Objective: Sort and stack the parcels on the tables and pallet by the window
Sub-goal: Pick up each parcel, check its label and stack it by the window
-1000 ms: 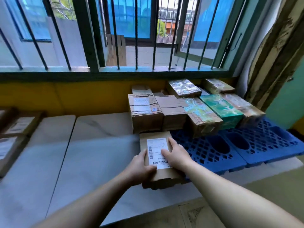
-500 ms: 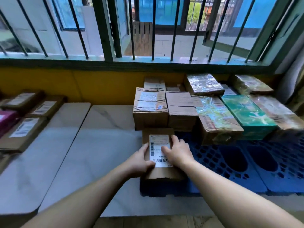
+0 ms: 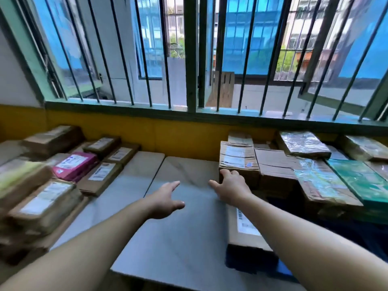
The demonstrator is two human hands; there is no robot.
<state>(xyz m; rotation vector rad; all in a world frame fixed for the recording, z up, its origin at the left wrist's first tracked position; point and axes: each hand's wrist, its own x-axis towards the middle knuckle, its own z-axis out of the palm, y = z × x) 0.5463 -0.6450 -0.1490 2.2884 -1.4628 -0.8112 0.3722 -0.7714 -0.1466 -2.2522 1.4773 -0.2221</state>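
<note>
Right hand [image 3: 232, 186] fingers spread against tall brown taped carton [image 3: 238, 162]; left hand [image 3: 165, 199] open, empty. Risk: pushing it topples the neighbouring stack.

Both arms bare, stretched fwd from bottom of frame, converging toward centre. L forearm comes in from lower left; left hand [image 3: 165, 199] is palm down, fingers straight and loosely spread, thumb stuck out to the right, nothing in its grip. R forearm comes in from lower right, longer reach; right hand [image 3: 232, 186] is palm down, fingers bent at the tips, thumb pointing left toward the other hand. Can't tell if R fingertips press or just touch. Hands near each other, not touching. Wrists roughly straight.
</note>
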